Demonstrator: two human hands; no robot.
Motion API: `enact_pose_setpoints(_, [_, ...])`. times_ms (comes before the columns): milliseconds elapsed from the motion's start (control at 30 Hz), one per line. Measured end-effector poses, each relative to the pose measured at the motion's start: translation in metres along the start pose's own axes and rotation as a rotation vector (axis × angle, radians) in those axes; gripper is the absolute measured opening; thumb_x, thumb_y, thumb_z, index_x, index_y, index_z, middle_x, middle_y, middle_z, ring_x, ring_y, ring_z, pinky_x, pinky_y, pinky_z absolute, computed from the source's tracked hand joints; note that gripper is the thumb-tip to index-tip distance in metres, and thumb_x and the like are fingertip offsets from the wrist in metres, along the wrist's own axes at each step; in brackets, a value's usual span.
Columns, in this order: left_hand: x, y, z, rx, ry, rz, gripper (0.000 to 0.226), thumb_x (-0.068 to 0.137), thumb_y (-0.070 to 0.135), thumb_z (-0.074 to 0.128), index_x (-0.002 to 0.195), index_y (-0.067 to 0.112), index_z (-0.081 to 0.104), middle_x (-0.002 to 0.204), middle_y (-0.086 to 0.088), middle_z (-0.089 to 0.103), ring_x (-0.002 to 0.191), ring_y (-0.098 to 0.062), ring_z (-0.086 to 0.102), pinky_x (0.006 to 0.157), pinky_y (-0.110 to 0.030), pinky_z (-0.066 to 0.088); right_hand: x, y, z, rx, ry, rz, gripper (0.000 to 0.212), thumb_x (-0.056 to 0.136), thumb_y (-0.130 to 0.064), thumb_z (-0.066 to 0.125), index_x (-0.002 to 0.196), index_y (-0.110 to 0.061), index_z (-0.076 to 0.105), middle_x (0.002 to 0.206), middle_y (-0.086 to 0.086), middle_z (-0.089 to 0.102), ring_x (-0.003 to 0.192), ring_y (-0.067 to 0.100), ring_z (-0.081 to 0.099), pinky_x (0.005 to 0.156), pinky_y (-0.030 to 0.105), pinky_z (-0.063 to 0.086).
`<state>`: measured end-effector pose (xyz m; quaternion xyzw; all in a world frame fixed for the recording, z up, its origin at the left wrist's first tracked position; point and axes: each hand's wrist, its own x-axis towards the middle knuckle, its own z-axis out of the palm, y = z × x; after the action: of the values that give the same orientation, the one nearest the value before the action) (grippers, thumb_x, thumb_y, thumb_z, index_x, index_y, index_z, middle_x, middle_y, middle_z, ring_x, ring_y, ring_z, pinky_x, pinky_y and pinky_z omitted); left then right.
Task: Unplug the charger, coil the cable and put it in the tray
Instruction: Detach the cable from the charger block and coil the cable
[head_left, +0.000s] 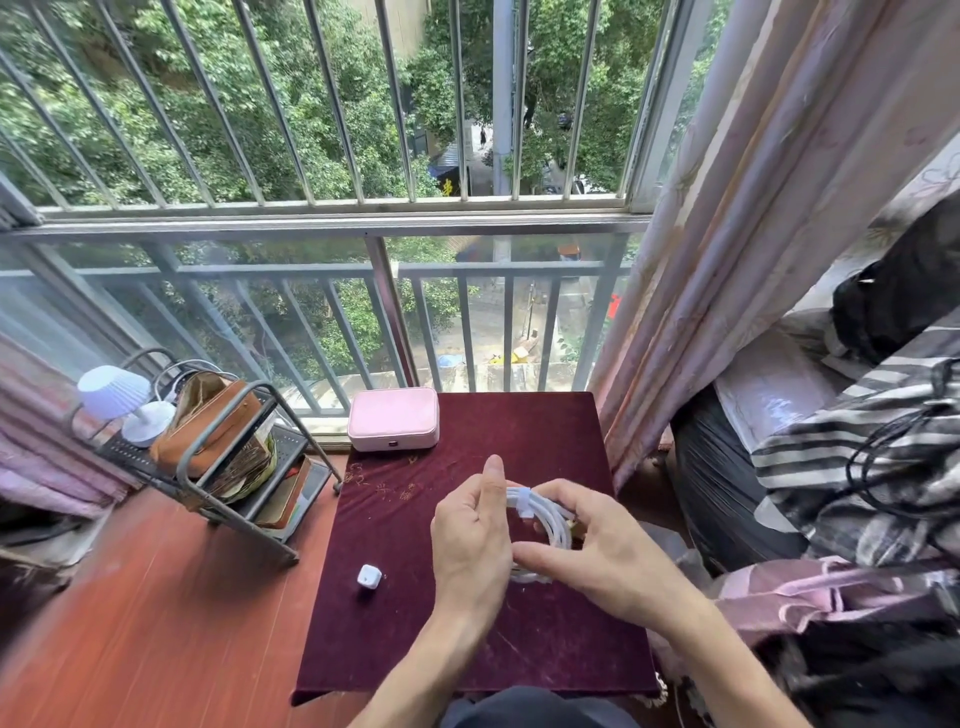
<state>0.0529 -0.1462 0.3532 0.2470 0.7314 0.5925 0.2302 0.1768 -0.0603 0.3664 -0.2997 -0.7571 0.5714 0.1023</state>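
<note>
A white cable (545, 517) is wound into several loops and held between both hands above the dark red tablecloth (519, 431). My left hand (470, 535) grips the coil's left side, thumb raised. My right hand (597, 540) curls its fingers round the right side and bottom of the coil. A white strap or connector end shows at the coil's top. The small white charger cube (369, 576) lies alone on the cloth, left of my hands. A closed pink box (393, 418) stands at the table's far left corner.
A metal shelf rack (228, 457) with a small lamp (122, 400) and a brown bag (208, 426) stands left of the table. A pink curtain (727, 260) hangs to the right, with striped bedding (857, 457) and a black cord beyond it. A barred window lies straight ahead.
</note>
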Motion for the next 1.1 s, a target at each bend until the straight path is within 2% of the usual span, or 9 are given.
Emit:
enact_pose_setpoints(100, [0.004,-0.005,-0.002,0.033,0.032,-0.011,0.061,0.102,0.053,0.045,0.071,0.009,0.072,0.062,-0.016,0.065,0.056,-0.021,0.056,0.067,-0.052,0.052,-0.008,0.001,0.008,-0.209,0.254,-0.142,0.048,0.078,-0.047,0.083,0.121,-0.041,0.063,0.115,-0.020,0.066,0.112,0.003,0.064,0.095,0.020,0.050])
enact_pose_setpoints(200, [0.004,-0.009,-0.001,0.022,0.032,-0.032,0.059,0.103,0.052,0.045,0.072,0.010,0.073,0.065,-0.010,0.071,0.063,-0.027,0.064,0.066,-0.048,0.053,-0.009,0.000,0.012,-0.411,0.382,-0.285,0.031,0.082,-0.042,0.081,0.112,-0.036,0.073,0.115,-0.018,0.061,0.108,0.006,0.062,0.094,0.035,0.050])
enact_pose_setpoints(267, [0.003,-0.011,-0.001,0.021,0.032,-0.044,0.055,0.103,0.053,0.046,0.071,0.019,0.074,0.061,0.002,0.070,0.058,-0.015,0.063,0.059,-0.035,0.052,-0.008,0.000,0.017,-0.478,0.443,-0.319,0.020,0.082,-0.031,0.087,0.100,-0.030,0.078,0.111,-0.013,0.063,0.101,0.010,0.063,0.087,0.040,0.052])
enact_pose_setpoints(467, [0.001,-0.009,0.003,0.042,-0.013,-0.052,0.052,0.103,0.053,0.044,0.075,0.022,0.075,0.075,0.004,0.077,0.070,-0.013,0.070,0.070,-0.036,0.056,-0.008,0.000,0.025,-0.527,0.480,-0.295,0.019,0.079,-0.016,0.090,0.085,-0.027,0.076,0.104,-0.010,0.062,0.090,0.013,0.062,0.079,0.045,0.056])
enact_pose_setpoints(667, [-0.003,-0.005,0.005,0.039,-0.005,-0.058,0.045,0.103,0.048,0.048,0.076,0.021,0.071,0.070,0.006,0.074,0.063,-0.008,0.065,0.064,-0.032,0.053,-0.010,-0.003,0.020,-0.636,0.476,-0.417,0.018,0.079,-0.014,0.091,0.086,-0.021,0.076,0.106,-0.005,0.068,0.091,0.018,0.064,0.075,0.046,0.054])
enact_pose_setpoints(867, [-0.007,0.003,0.008,0.000,-0.012,0.029,0.040,0.104,0.040,0.050,0.078,0.021,0.072,0.061,0.008,0.067,0.054,-0.001,0.054,0.053,-0.031,0.045,-0.010,-0.007,0.008,-0.461,0.435,-0.335,0.016,0.088,-0.018,0.084,0.091,-0.027,0.072,0.107,-0.018,0.073,0.101,0.009,0.069,0.082,0.047,0.056])
enact_pose_setpoints(967, [-0.008,0.006,0.007,-0.017,-0.030,0.063,0.040,0.105,0.039,0.048,0.078,0.021,0.072,0.057,0.014,0.063,0.051,-0.001,0.050,0.052,-0.023,0.040,-0.009,-0.007,0.005,-0.236,0.392,-0.220,0.011,0.094,-0.024,0.079,0.096,-0.031,0.071,0.100,-0.019,0.076,0.099,0.004,0.072,0.085,0.033,0.059])
enact_pose_setpoints(1033, [-0.009,0.007,0.007,-0.028,-0.035,0.079,0.040,0.105,0.040,0.048,0.078,0.021,0.071,0.059,0.009,0.064,0.054,-0.002,0.051,0.053,-0.030,0.044,-0.008,-0.009,0.004,-0.115,0.373,-0.163,0.010,0.094,-0.024,0.080,0.095,-0.031,0.072,0.098,-0.016,0.078,0.098,0.003,0.074,0.080,0.022,0.057])
enact_pose_setpoints(1100, [-0.009,0.006,0.006,-0.043,-0.034,0.092,0.041,0.105,0.040,0.049,0.077,0.020,0.071,0.065,-0.001,0.068,0.059,-0.005,0.056,0.059,-0.037,0.049,-0.006,-0.010,0.003,0.002,0.342,-0.097,0.010,0.092,-0.024,0.082,0.092,-0.030,0.074,0.098,-0.012,0.080,0.098,0.005,0.075,0.082,0.024,0.057])
